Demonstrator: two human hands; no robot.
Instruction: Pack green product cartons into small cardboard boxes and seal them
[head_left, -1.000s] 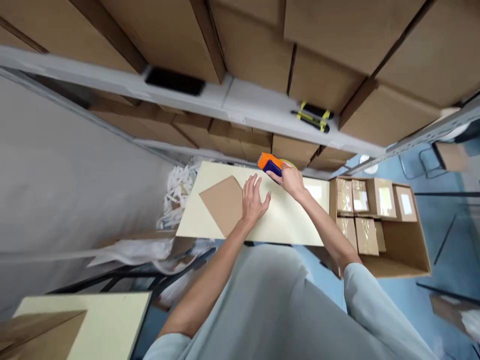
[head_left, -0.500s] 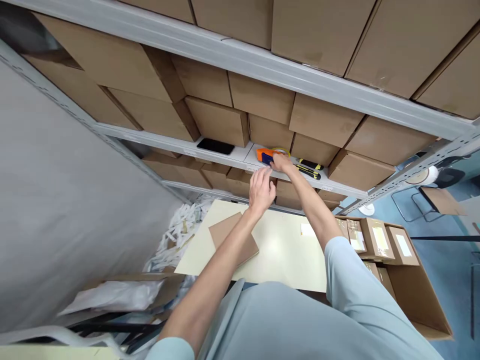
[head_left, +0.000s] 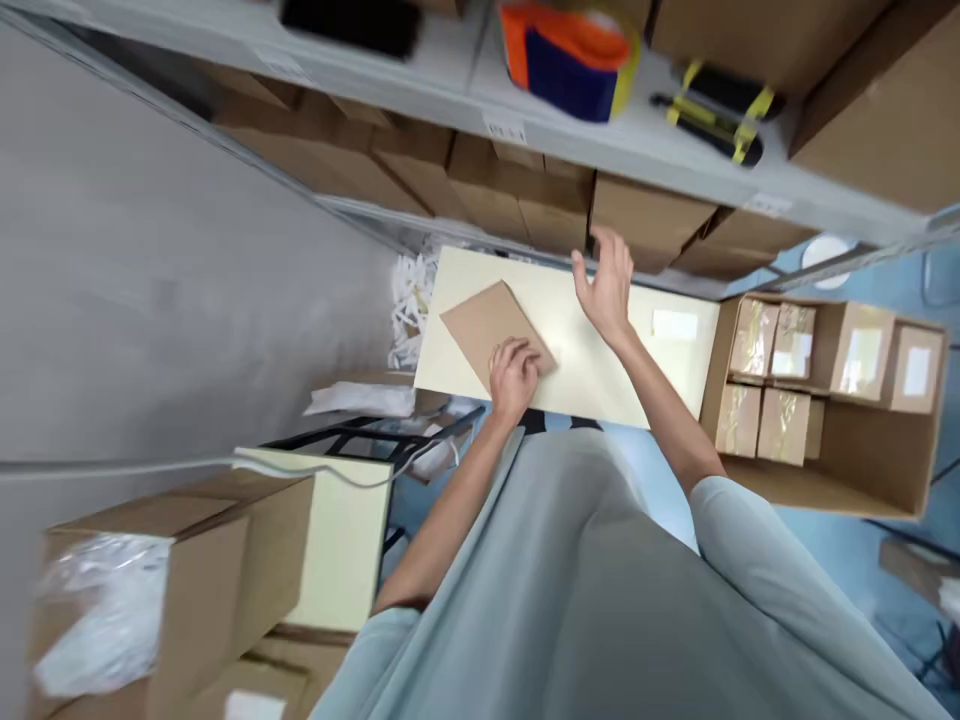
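Note:
On the pale table (head_left: 585, 385) lies a flat, folded cardboard box (head_left: 491, 325), turned at an angle. My left hand (head_left: 514, 378) is at its near edge, fingers curled down onto the cardboard. My right hand (head_left: 609, 285) hovers over the far middle of the table, holding nothing, with thumb and fingers apart. Above, on the shelf, sits an orange and dark blue tape dispenser (head_left: 566, 70) with a yellow tape roll. Two black and yellow utility knives (head_left: 716, 110) lie to its right.
A large open carton (head_left: 847, 485) holding several small taped boxes stands right of the table. Shelves (head_left: 525, 120) with cardboard boxes run along the far side. A white label sheet (head_left: 673, 324) is on the table. Left are a grey wall, a cable (head_left: 300, 466) and a carton (head_left: 202, 590).
My right hand has left the tape dispenser and come down over the table. My left hand has moved from near the shelf to the folded cardboard box. The view has tilted downward.

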